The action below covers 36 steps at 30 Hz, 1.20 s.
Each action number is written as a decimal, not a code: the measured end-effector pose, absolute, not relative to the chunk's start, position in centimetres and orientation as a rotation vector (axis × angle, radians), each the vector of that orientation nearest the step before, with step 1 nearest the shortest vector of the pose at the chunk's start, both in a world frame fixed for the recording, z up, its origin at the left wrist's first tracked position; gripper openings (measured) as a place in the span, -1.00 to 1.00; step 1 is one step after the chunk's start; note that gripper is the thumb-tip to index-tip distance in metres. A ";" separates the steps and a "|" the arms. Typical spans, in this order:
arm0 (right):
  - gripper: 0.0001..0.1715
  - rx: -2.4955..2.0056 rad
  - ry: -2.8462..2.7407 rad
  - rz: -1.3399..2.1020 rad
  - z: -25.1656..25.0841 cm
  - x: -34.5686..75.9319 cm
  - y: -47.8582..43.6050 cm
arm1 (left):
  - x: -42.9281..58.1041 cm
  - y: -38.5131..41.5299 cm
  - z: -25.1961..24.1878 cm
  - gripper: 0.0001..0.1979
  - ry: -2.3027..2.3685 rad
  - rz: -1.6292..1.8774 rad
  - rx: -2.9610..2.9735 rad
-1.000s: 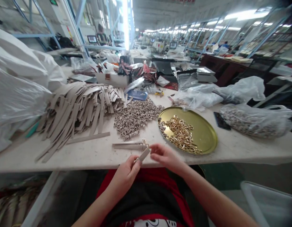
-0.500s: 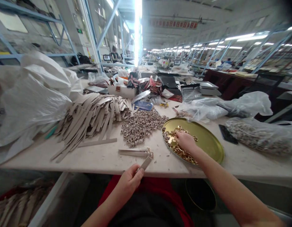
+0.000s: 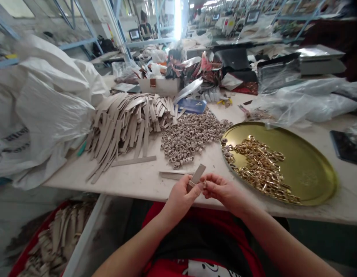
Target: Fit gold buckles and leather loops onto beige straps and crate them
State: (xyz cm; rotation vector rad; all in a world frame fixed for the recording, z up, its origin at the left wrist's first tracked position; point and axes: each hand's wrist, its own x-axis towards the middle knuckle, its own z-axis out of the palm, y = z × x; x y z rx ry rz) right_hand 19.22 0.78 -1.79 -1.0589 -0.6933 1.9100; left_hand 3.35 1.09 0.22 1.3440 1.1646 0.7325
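My left hand (image 3: 182, 196) is closed around a grey-beige strap (image 3: 198, 174), whose flat end sticks up past the thumb. Close against it, my right hand (image 3: 224, 191) pinches a small gold buckle (image 3: 205, 184) at the strap, mostly covered by the fingertips. Just behind my left hand, finished-looking strap pieces (image 3: 170, 175) lie on the table, partly hidden. To the right stands a round gold tray (image 3: 308, 169) with a heap of gold buckles (image 3: 262, 165). Beyond my hands spreads a pile of small beige strap loops (image 3: 192, 134).
A large heap of loose straps (image 3: 123, 123) lies at the left beside a white sack (image 3: 48, 96). Clear plastic bags (image 3: 308, 102) and a dark phone (image 3: 347, 146) are on the right. A red-rimmed bin of straps (image 3: 57, 238) stands below the table.
My right hand has left the buckles in the tray and come to my left hand. My left hand has lifted the strap slightly, and the view has tilted down.
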 end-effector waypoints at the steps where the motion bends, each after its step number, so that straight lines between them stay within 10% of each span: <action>1: -0.74 -1.058 -0.672 1.901 -2.1 18.8 0.7 | 3.2 1.2 0.2 -0.69 1.190 0.722 1.367; 36: -0.74 -1.012 -0.616 1.529 -1.1 13.9 -7.0 | 2.0 -5.0 0.3 -0.90 1.159 0.671 1.425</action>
